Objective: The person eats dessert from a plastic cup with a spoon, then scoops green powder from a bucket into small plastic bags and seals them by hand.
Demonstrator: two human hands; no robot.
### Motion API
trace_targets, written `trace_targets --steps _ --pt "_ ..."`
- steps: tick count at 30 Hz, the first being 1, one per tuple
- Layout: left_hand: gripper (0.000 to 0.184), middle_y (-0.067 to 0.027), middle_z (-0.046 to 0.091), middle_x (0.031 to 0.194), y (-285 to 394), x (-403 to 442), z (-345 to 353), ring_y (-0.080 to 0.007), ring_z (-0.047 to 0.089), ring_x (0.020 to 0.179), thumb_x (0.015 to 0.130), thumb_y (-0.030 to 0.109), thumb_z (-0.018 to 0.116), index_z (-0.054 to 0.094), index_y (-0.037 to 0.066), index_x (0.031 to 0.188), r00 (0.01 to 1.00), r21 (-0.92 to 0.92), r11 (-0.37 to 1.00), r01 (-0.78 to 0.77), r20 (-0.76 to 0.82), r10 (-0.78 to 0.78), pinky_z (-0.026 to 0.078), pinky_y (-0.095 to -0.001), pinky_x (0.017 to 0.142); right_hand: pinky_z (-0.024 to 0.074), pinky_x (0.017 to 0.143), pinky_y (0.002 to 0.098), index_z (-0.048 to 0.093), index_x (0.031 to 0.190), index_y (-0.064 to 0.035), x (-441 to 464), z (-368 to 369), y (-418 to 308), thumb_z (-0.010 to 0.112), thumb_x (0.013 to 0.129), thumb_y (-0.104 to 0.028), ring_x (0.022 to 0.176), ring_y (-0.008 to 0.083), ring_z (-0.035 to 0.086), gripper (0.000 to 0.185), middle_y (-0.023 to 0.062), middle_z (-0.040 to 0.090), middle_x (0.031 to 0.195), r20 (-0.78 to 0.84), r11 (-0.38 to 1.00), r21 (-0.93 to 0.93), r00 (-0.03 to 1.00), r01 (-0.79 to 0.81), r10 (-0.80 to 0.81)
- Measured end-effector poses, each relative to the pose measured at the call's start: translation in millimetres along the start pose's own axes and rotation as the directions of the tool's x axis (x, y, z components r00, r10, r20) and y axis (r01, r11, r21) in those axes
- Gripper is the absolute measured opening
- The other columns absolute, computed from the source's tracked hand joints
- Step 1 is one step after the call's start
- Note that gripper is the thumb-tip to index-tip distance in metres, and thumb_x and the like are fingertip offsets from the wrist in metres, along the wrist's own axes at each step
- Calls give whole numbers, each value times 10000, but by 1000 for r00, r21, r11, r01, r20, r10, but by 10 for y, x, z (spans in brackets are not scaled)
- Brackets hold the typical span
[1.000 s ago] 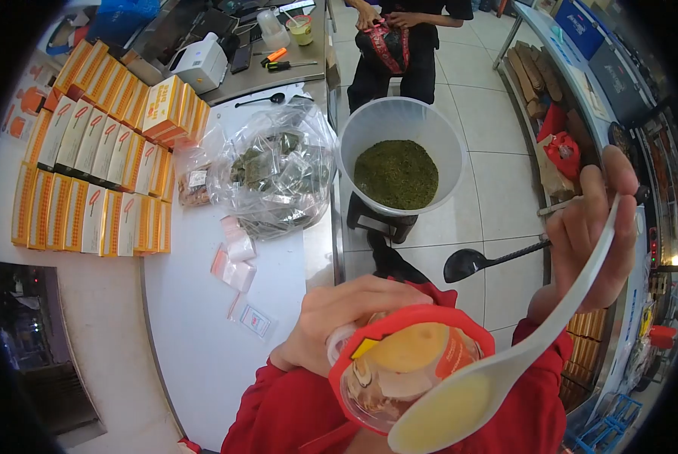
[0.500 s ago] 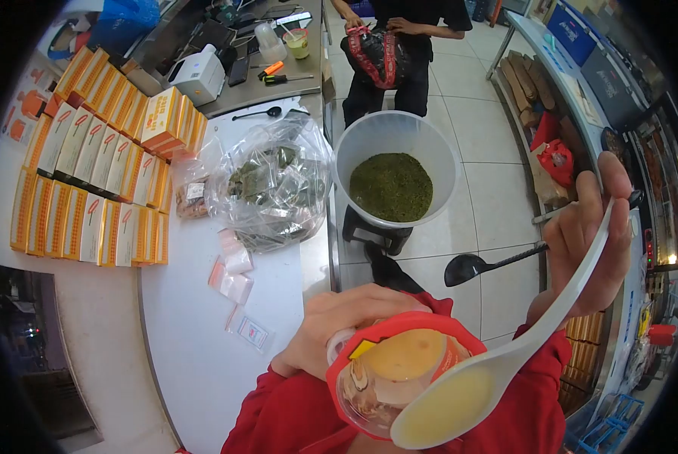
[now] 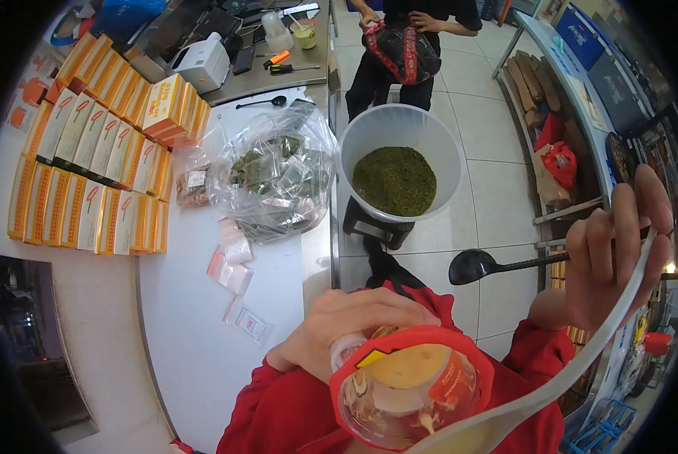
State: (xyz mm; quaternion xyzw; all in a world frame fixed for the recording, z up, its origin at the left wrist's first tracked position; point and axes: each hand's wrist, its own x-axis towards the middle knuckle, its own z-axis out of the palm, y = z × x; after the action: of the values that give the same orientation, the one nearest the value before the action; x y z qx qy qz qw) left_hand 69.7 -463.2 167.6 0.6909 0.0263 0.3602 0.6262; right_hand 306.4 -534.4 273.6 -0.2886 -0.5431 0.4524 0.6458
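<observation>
White spoon (image 3: 566, 380) pinched in right hand (image 3: 611, 261); red-rimmed container (image 3: 441, 335) gripped in curled left hand (image 3: 365, 321). Possible spillage of pale liquid (image 3: 469, 440) through tilting.

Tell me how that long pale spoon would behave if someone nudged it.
The spoon would probably feel stiff: it shows no clear sag, though the right hand grips only one end. Its yellowish contents, apparently liquid, would likely slosh or spill, as nothing covers them.

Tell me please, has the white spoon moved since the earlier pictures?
Yes. Against the bucket, the white spoon has moved down and right in view, farther away.
</observation>
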Motion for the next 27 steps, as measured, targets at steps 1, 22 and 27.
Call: trace_targets --steps 1,22,27 --pt "417 -203 621 925 2 16 4 -285 643 790 667 176 715 584 -66 980 1000 -61 998 -15 -13 14 515 -306 685 246 410 188 372 978 -155 4 3 -5 472 925 -208 360 32 309 126 -22 489 666 13 1000 -16 1000 1 -1" --pt "403 -165 625 953 -13 80 -79 -262 634 836 650 131 735 593 -27 992 976 351 935 50 -218 30 512 -310 702 256 379 176 418 925 -145 -120 58 188 515 903 -204 383 42 349 116 35 530 670 -85 803 -559 949 208 -305" --pt "419 -151 633 950 -76 130 -102 -260 635 847 628 114 751 597 -10 998 947 481 875 47 -301 115 517 -309 705 218 410 231 469 913 -124 -174 337 211 617 811 -129 439 74 334 180 40 524 674 491 377 -729 820 571 -294"
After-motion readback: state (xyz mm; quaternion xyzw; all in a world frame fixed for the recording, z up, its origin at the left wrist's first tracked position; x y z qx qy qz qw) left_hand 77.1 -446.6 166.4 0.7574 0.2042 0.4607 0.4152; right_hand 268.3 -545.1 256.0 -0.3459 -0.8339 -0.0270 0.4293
